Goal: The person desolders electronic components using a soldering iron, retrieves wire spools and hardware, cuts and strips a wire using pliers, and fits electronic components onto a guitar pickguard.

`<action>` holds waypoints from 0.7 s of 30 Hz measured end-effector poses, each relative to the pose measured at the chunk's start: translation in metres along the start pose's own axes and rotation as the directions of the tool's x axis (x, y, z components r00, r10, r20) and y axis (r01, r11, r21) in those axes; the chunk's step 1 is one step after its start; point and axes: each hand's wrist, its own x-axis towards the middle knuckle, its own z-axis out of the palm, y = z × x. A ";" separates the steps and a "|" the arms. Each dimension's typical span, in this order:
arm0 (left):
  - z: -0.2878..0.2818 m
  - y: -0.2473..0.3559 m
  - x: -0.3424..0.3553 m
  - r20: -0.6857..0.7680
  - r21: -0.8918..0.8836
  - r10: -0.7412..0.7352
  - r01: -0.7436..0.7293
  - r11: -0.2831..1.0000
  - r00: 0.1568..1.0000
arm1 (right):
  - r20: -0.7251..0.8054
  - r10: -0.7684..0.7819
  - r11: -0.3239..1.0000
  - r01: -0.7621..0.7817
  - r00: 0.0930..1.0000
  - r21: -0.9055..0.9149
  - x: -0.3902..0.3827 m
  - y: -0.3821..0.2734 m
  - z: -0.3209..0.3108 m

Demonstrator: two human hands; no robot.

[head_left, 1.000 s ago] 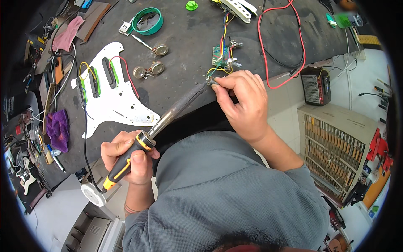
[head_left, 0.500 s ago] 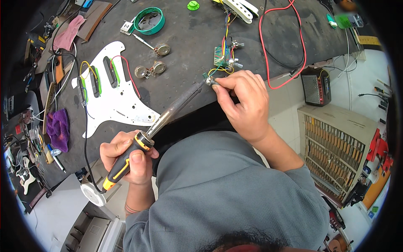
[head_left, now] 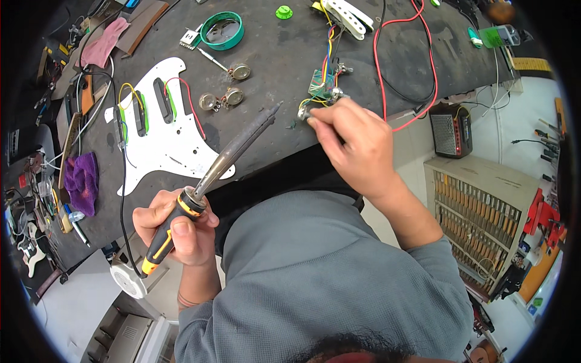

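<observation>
My left hand (head_left: 180,236) is wrapped round the black-and-yellow handle of a soldering iron (head_left: 235,151), whose long dark tip points up and right over the bench. My right hand (head_left: 357,139) pinches a small metal potentiometer (head_left: 302,111) at the bench's front edge, right of the iron's tip and apart from it. Yellow and other thin wires lie beside it, below a green circuit board (head_left: 321,81) with further metal parts. A few small green bits (head_left: 292,126) are under the tip. A white pickguard (head_left: 169,148) with black pickups lies to the left.
On the dark bench (head_left: 281,54) are a green dish (head_left: 236,39), loose potentiometers (head_left: 235,95), a green knob (head_left: 284,12), a white pickup (head_left: 357,21) and red cable loops (head_left: 431,57). Cluttered tools and cloths fill the left. An amplifier (head_left: 448,130) and cabinet (head_left: 475,218) stand at right.
The iron has moved down and left with my left hand, its tip drawing away from the potentiometer. My right hand has shifted slightly right and up with the part. The view has moved a little.
</observation>
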 end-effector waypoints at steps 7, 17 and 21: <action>0.001 0.002 -0.001 0.011 0.014 -0.023 0.023 1.000 1.000 | -0.064 0.018 1.000 -0.016 0.998 0.027 -0.002 0.002 -0.005; -0.002 -0.003 0.001 -0.049 -0.066 -0.064 0.060 0.996 0.997 | -0.146 0.283 0.950 -0.257 0.948 0.175 -0.018 0.007 -0.016; -0.001 -0.006 0.004 -0.006 -0.082 -0.063 0.062 0.995 0.998 | -0.124 0.349 0.932 -0.329 0.929 0.153 -0.002 0.009 -0.025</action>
